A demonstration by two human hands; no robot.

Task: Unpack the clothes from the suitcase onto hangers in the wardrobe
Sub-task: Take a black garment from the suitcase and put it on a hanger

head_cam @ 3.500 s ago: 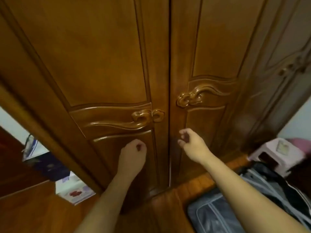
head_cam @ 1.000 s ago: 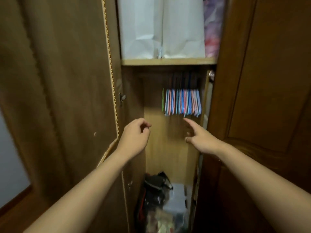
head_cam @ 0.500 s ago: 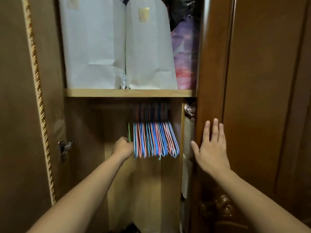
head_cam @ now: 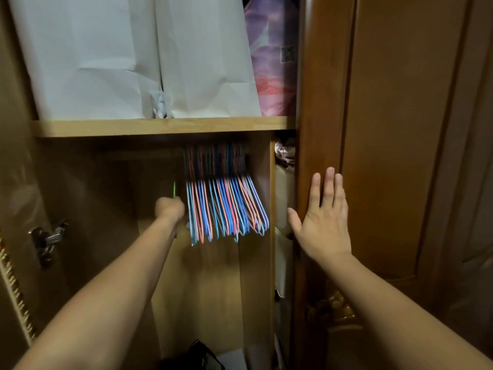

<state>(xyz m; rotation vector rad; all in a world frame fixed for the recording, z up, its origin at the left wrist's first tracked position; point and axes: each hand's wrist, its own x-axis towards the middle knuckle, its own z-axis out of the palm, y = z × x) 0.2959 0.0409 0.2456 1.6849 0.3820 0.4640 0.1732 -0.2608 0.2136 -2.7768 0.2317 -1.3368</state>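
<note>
The wardrobe stands open in front of me. A tight row of blue and pink wire hangers (head_cam: 226,206) hangs under the wooden shelf (head_cam: 165,126). One green hanger (head_cam: 174,188) hangs apart at the row's left end. My left hand (head_cam: 170,209) is curled into a fist round the lower part of that green hanger. My right hand (head_cam: 324,222) lies flat, fingers straight, against the edge of the right wardrobe door (head_cam: 386,156). No suitcase or clothes from it are in view.
Two white paper bags (head_cam: 133,57) and a pink-purple plastic bag (head_cam: 274,62) fill the shelf above. The left door (head_cam: 16,209) with a metal hinge (head_cam: 46,240) is swung out. Dark items (head_cam: 197,356) lie on the wardrobe floor. Folded fabric (head_cam: 284,153) sits right of the partition.
The doors were shut 3.5 s ago and now stand open. My left hand has reached in to the green hanger; my right hand has flattened on the right door. The view moved closer.
</note>
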